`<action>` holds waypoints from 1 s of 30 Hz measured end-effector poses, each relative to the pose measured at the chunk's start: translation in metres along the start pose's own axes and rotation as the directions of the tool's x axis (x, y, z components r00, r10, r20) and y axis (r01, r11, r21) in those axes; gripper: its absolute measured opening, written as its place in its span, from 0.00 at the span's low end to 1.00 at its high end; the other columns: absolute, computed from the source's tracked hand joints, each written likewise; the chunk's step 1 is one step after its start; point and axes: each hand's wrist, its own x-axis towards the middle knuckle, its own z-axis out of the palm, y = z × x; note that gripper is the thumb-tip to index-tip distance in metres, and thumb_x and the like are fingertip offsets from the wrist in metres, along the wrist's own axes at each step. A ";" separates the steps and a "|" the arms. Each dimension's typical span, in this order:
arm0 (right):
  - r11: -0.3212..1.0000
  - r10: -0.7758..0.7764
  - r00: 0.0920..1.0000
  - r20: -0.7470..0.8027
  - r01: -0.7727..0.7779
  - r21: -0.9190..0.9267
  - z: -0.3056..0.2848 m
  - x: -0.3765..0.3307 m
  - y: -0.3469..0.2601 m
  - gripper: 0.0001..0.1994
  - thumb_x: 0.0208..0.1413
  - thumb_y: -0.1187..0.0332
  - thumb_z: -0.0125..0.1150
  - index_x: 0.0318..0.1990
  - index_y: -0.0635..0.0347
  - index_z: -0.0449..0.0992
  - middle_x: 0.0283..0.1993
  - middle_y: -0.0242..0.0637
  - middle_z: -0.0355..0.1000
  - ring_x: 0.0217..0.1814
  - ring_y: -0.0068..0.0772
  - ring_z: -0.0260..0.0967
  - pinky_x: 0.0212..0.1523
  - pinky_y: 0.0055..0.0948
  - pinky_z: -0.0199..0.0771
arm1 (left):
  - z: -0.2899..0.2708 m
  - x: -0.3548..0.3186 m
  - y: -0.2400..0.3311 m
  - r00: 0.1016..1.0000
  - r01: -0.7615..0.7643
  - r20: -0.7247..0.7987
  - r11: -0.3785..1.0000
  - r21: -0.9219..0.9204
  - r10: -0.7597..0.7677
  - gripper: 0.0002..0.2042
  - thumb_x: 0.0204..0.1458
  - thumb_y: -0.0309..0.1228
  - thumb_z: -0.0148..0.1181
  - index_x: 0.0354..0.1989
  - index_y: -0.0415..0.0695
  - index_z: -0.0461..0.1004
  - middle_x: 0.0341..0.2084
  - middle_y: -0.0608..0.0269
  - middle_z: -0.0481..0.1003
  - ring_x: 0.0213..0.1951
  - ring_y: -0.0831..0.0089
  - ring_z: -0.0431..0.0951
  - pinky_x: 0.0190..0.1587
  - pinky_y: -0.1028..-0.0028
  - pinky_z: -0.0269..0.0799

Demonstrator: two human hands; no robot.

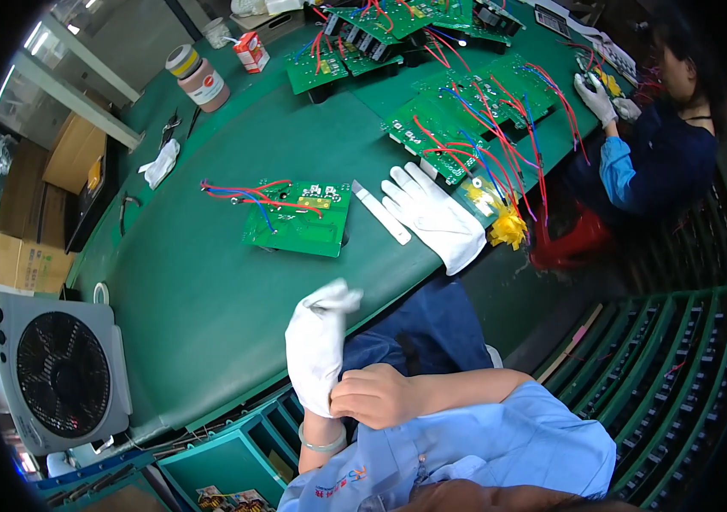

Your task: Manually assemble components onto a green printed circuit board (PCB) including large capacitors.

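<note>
My left hand (315, 350) is inside a white cloth glove, raised by the table's front edge, with a pale bangle on the wrist. The glove's finger end is bent over and blurred, so how the fingers inside lie is hidden. My bare right hand (376, 396) pinches the glove's cuff at the left wrist. A second white glove (437, 218) lies flat on the table to the right. Beside it is a slim cutter knife (381, 213) with its blade out. A green circuit board (299, 220) with red and blue wires lies left of the knife.
More wired circuit boards (432, 128) cover the back right, stacked higher (380, 38) behind. Yellow tape (508, 229) sits at the right edge. A co-worker (645, 162) sits at right. A fan (64, 371) stands left; a jar (201, 81) and small carton (251, 53) stand far left.
</note>
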 end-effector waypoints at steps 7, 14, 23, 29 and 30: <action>0.999 -0.026 0.993 0.116 0.030 -0.034 0.014 -0.006 0.002 0.09 0.42 0.75 0.56 0.34 0.62 0.70 0.32 0.33 0.64 0.26 0.32 0.64 0.19 0.26 0.64 | -0.006 0.009 -0.014 0.962 -0.261 -0.209 0.809 -0.527 0.175 0.42 0.53 0.55 0.55 0.65 0.35 0.49 0.60 0.43 0.58 0.64 0.56 0.56 0.68 0.56 0.45; 0.998 -0.020 0.943 0.333 0.001 0.059 0.013 -0.022 0.007 0.07 0.46 0.75 0.55 0.35 0.62 0.71 0.32 0.35 0.64 0.27 0.33 0.68 0.19 0.28 0.66 | -0.001 0.003 -0.026 0.928 -0.367 -0.222 0.639 -0.676 0.298 0.35 0.56 0.42 0.55 0.67 0.40 0.47 0.65 0.49 0.52 0.67 0.53 0.50 0.68 0.51 0.42; 0.634 0.766 0.338 -0.547 -0.539 0.555 -0.101 -0.082 0.040 0.06 0.61 0.70 0.53 0.37 0.65 0.70 0.26 0.32 0.68 0.20 0.16 0.61 0.19 0.16 0.61 | 0.026 -0.002 -0.033 0.981 0.022 0.193 0.974 -0.227 0.022 0.11 0.56 0.19 0.49 0.46 0.32 0.73 0.38 0.52 0.77 0.41 0.71 0.78 0.48 0.75 0.71; 0.398 0.874 -0.082 -0.479 -0.445 0.803 -0.142 -0.100 0.071 0.10 0.60 0.63 0.57 0.42 0.57 0.70 0.35 0.28 0.70 0.29 0.16 0.66 0.21 0.18 0.63 | 0.069 -0.001 -0.036 0.886 -0.163 0.426 0.984 -0.077 0.181 0.10 0.54 0.22 0.54 0.44 0.38 0.76 0.32 0.57 0.79 0.35 0.69 0.79 0.40 0.74 0.73; 0.401 0.873 -0.079 -0.481 -0.444 0.801 -0.143 -0.099 0.073 0.10 0.60 0.63 0.57 0.42 0.57 0.70 0.35 0.28 0.70 0.29 0.16 0.66 0.21 0.18 0.63 | 0.076 0.000 -0.036 0.844 -0.251 0.480 0.967 -0.042 0.240 0.10 0.54 0.23 0.54 0.44 0.38 0.76 0.33 0.58 0.79 0.36 0.68 0.79 0.41 0.73 0.72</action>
